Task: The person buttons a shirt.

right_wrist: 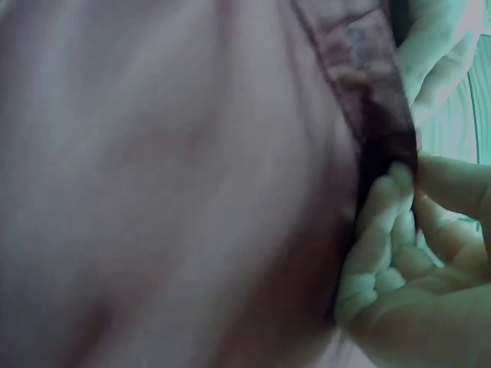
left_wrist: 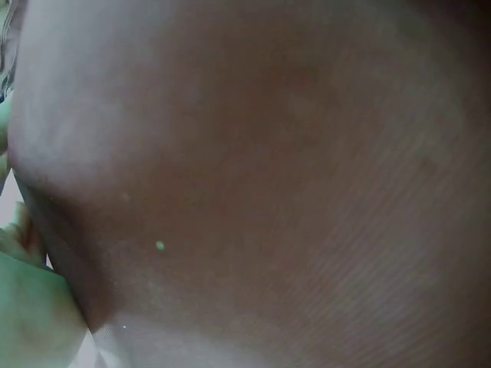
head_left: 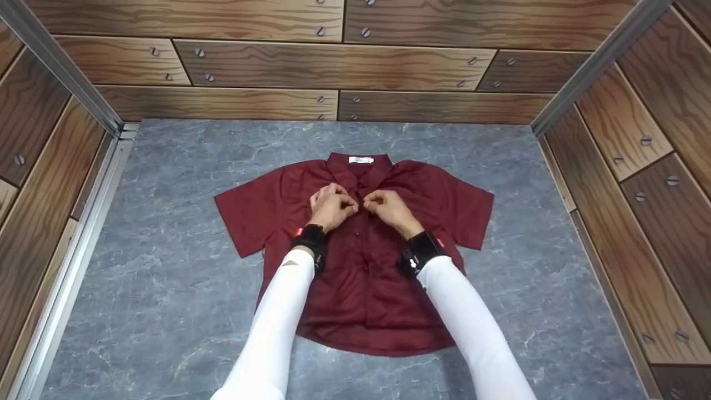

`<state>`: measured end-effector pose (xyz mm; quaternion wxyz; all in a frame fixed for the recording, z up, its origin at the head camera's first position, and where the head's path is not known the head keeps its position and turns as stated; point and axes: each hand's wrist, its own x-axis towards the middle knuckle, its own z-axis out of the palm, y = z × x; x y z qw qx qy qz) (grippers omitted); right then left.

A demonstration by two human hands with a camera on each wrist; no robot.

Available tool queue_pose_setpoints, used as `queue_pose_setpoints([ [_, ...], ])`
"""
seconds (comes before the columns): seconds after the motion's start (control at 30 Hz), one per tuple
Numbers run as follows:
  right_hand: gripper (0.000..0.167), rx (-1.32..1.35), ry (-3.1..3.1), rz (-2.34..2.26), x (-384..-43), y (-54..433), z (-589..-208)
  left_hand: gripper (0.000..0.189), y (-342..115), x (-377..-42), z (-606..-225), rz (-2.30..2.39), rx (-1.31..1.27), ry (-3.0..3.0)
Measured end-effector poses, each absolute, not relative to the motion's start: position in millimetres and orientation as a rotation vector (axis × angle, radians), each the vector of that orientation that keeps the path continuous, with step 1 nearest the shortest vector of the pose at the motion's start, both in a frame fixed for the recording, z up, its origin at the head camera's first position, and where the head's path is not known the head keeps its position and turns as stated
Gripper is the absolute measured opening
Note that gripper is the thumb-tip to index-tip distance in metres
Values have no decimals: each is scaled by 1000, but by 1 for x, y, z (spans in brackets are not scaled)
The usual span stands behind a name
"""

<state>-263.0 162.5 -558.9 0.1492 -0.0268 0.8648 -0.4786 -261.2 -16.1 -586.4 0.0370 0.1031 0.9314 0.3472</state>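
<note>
1. The dark red shirt [head_left: 360, 266] lies front up and spread out, directly under both hands, which meet at its front placket [right_wrist: 368, 69] just nearer the body than the collar [head_left: 340, 169].
2. The right hand [head_left: 390, 208] reaches in from its own side, fingers curled inward; the right wrist view shows its thumb and fingers pinching the placket's edge.
3. The left hand [head_left: 331, 210] comes in opposite, just beside it, back of the hand up, thumb and forefinger brought together on the fabric by the placket; it appears to pinch the shirt there. The left wrist view is mostly blurred cloth.
4. Beyond the grip, inside the collar, sits a white label [head_left: 361, 160]; on the near side of the grip, a small button [head_left: 357, 234] shows on the placket.
5. The shirt's short sleeves [head_left: 250, 214] spread out on either side of the hands, and its curved hem [head_left: 383, 347] lies between the forearms.
6. Behind each hand is a black wristband [head_left: 310, 239], then a white arm sleeve [head_left: 278, 316]; both forearms angle inward toward the grip.
7. Around everything is the grey marbled surface [head_left: 166, 222], with wood-patterned walls [head_left: 333, 64] farther out.
</note>
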Motion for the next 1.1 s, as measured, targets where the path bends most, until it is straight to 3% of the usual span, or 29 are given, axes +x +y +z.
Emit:
queue_pose_setpoints([
  [0.2, 13, -128, 2644, -1161, -260, 153, -560, 15, -17, -258, -592, 1065, 291, 2851],
  [0.6, 14, -59, 2629, -1202, -258, 150, -559, 13, -16, -257, -592, 1072, 265, 2836],
  [0.9, 18, -165, 2578, -1242, -259, 147, -556, 13, -14, -259, -590, 1054, 244, 2837],
  [1.1, 12, -253, 2674, -1209, -257, 148, -559, 10, -14, -263, -586, 1070, 252, 2836],
])
